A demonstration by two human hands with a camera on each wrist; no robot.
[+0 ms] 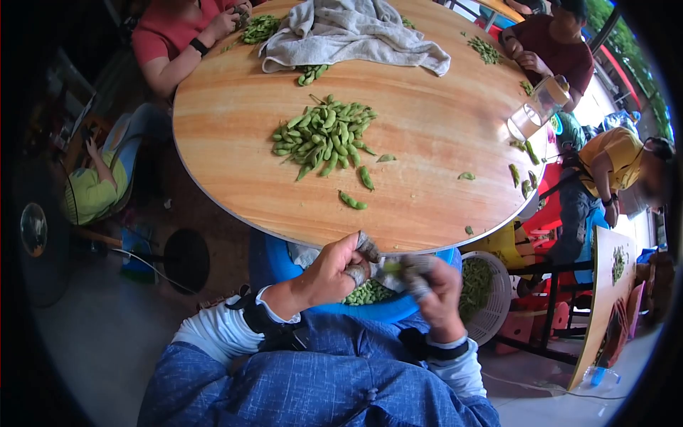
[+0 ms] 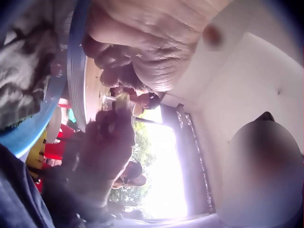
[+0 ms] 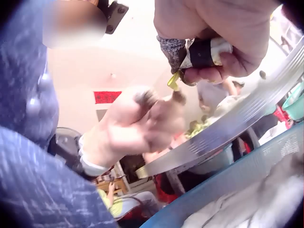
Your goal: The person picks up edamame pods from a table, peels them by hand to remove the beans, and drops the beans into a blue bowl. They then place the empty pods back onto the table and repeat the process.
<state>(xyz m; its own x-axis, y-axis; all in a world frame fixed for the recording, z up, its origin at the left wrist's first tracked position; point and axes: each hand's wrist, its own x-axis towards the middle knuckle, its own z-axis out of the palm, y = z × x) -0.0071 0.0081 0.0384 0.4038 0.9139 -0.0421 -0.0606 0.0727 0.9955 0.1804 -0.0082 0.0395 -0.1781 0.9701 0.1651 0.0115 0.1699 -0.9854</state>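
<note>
Over the blue basin [image 1: 398,309] at the table's front edge, both hands meet. My right hand [image 1: 440,288], its fingertips wrapped in grey coverings, pinches a green soybean pod [image 3: 174,80] between thumb and finger. My left hand [image 1: 331,269], also with wrapped fingertips, has its fingers curled close by; in the right wrist view one fingertip is right at the pod's lower end. I cannot tell whether it grips the pod. Shelled green beans [image 1: 366,293] lie in the basin below. A heap of pods [image 1: 324,139] sits on the wooden table [image 1: 235,171], two loose pods nearer me.
A grey cloth [image 1: 341,35] covers part of the table's far side. A clear jar [image 1: 526,121] stands at the right edge by scattered pods. Right of the basin is a white perforated basket [image 1: 492,306] of green pieces. Other people sit around the table.
</note>
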